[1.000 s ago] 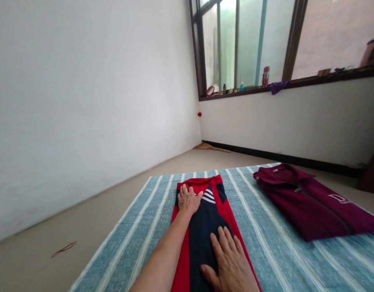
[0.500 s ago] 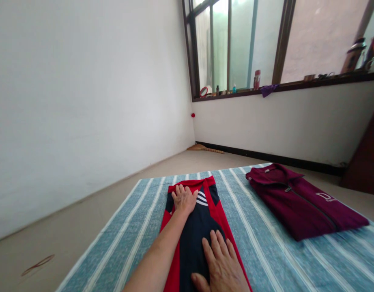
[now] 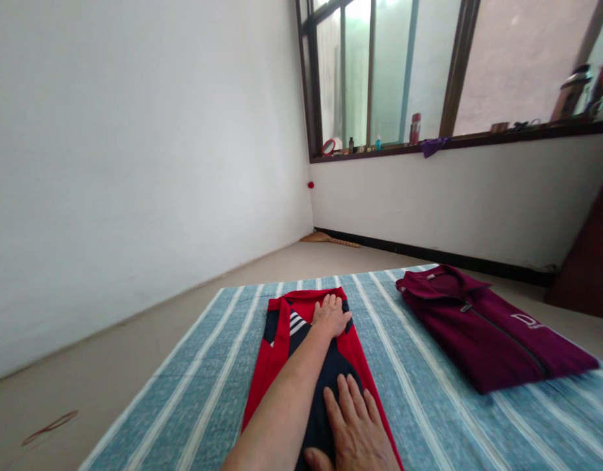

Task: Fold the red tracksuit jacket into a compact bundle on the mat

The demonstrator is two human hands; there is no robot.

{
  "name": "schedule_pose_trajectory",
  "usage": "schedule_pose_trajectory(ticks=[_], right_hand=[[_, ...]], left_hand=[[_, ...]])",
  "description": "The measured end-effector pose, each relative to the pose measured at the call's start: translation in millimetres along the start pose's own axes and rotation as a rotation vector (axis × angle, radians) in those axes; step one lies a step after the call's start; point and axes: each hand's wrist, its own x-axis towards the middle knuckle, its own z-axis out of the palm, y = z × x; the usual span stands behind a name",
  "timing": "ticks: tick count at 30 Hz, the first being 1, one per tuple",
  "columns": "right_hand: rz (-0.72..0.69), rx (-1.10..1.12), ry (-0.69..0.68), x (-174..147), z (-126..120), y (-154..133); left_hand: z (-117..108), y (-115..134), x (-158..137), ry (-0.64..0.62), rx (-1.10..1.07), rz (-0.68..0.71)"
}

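A red and navy sports shirt (image 3: 276,340) with white stripes lies folded into a long strip on a blue striped mat (image 3: 419,392). My left hand (image 3: 331,315) is stretched forward and lies flat on the shirt's far end, near its right edge. My right hand (image 3: 355,432) presses flat on the navy part close to me, fingers spread. Neither hand grips the cloth.
A folded maroon zip jacket (image 3: 482,327) lies on the mat to the right. Bare floor (image 3: 135,353) surrounds the mat, with a white wall on the left. A window sill (image 3: 429,140) holds small bottles. A broom (image 3: 331,239) lies in the far corner.
My left hand has slid from the left side of the shirt's far end to the right side. My right hand has stayed on the near part.
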Motion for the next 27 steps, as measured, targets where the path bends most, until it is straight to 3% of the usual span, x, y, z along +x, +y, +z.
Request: schedule_pose_trajectory(ticks=[5,16,23,27], right_hand=[[-0.006,-0.011,0.022,1,6,2],[0.002,-0.034,0.02,-2,4,2],[0.002,-0.006,0.004,0,-1,-1],[0.002,0.008,0.04,-1,-5,-4]], left_hand=[[3,6,-5,0.048,0.031,0.045],[7,11,19,-0.055,0.02,0.093],[3,25,3,0.137,0.061,0.03],[3,28,0,0.156,0.062,-0.02]])
